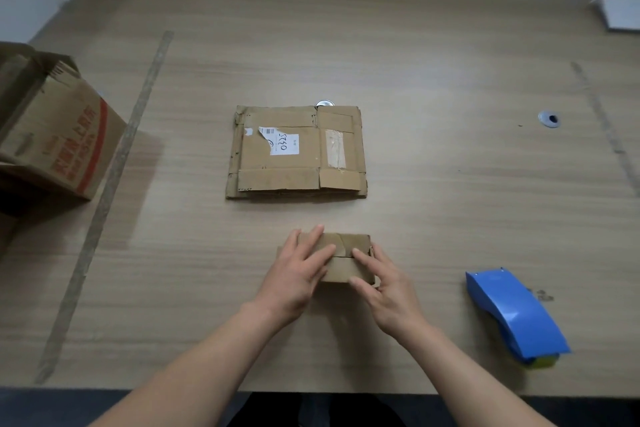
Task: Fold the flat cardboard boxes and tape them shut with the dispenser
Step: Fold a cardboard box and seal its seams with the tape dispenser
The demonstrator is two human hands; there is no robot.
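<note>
A small folded cardboard box (349, 258) stands on the table near the front edge, its top flaps closed. My left hand (298, 274) lies flat over its left part, fingers straight and pressing the flaps down. My right hand (384, 284) touches the box's right side, index finger on top at the flap seam and thumb against the front face. A stack of flat cardboard boxes (298, 152) with a torn white label lies behind it at mid-table. The blue tape dispenser (512, 315) rests on the table to the right, apart from both hands.
A large open carton (55, 128) with red print stands at the left edge. Strips of tape (110, 184) run along the wooden table (450, 184). A round cable hole (549, 119) lies at the right; a white object (620, 10) sits at the far right corner.
</note>
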